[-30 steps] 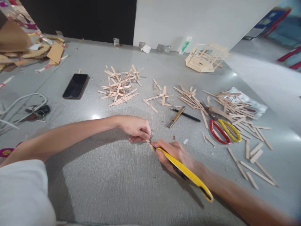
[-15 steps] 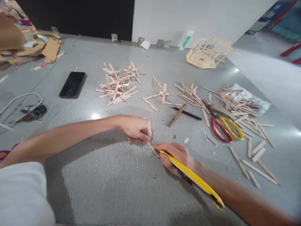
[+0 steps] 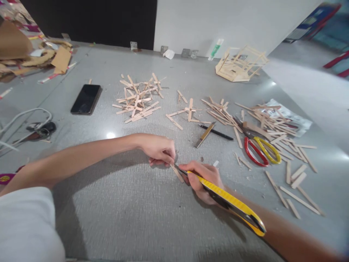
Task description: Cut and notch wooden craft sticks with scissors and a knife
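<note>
My left hand (image 3: 159,149) is closed, pinching the upper end of a short wooden craft stick (image 3: 178,174) against the grey table. The stick's other end points down and to the right, and its held end is hidden by the fingers. In my right hand (image 3: 204,178) is a yellow utility knife (image 3: 230,200), gripped near its front with the fingers wrapped round it. Its dark blade lies at the stick's upper part, close to my left fingertips. Whether the blade has cut into the wood I cannot tell.
Beyond my hands lie a pile of craft sticks (image 3: 137,98), a black pen (image 3: 220,133) and a blade strip (image 3: 204,135). Red-and-yellow scissors (image 3: 261,149) rest among more sticks at right. A phone (image 3: 86,99) lies left; a stick framework (image 3: 240,65) stands at the back.
My right hand and the utility knife have shifted slightly to the right, and the knife's handle has turned a little. My left hand holds the craft stick in the same spot.
</note>
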The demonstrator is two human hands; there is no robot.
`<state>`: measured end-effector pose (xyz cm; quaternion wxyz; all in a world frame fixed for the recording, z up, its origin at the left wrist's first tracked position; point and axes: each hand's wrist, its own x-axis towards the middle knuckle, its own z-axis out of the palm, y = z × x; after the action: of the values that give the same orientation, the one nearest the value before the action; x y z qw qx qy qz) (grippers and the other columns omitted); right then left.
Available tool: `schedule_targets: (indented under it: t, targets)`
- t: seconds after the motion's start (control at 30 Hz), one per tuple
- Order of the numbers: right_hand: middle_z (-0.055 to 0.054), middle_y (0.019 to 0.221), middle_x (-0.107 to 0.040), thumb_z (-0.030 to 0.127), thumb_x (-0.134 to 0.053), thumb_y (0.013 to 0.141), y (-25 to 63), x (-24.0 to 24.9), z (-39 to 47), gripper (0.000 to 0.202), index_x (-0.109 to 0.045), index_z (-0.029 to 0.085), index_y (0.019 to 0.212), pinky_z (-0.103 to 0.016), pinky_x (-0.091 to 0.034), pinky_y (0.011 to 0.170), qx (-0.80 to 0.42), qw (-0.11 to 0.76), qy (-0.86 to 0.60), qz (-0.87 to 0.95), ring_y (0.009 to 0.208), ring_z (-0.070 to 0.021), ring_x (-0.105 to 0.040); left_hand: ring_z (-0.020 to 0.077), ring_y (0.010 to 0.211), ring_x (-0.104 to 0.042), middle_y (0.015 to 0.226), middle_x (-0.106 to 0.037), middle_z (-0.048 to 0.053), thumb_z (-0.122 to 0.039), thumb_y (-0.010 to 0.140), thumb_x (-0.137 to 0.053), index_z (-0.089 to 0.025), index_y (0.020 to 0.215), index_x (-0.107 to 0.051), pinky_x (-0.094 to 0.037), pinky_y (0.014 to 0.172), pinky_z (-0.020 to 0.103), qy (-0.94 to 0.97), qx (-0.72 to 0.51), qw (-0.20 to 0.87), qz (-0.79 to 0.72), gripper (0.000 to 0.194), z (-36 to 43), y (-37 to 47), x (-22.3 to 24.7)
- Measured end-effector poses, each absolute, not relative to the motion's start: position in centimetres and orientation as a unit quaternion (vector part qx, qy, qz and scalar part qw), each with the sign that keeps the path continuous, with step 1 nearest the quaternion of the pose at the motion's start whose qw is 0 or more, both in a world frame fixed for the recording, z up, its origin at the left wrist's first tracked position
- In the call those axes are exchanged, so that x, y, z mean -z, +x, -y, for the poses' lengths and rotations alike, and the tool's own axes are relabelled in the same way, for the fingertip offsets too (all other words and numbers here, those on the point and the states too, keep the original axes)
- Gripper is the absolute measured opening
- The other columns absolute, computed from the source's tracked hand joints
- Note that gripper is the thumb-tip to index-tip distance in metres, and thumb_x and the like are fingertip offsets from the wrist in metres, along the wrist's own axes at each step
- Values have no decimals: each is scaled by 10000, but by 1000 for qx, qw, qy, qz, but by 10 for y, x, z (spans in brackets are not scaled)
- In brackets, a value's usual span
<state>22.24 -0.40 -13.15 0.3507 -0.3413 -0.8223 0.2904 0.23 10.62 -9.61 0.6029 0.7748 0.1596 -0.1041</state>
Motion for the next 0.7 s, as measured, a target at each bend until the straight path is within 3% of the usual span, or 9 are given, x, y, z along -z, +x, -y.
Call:
schedule_targets:
  t: [0.7]
  targets:
    - [60, 626, -561, 231, -438, 1018, 222, 138, 2, 133, -549, 286, 1068, -255, -400, 443, -309, 342, -321, 827, 441, -139, -503, 115, 422, -590, 512, -570, -28, -225, 976, -504, -164, 727, -585, -465, 434, 191, 763, 106, 617, -160, 270, -107, 2, 97]
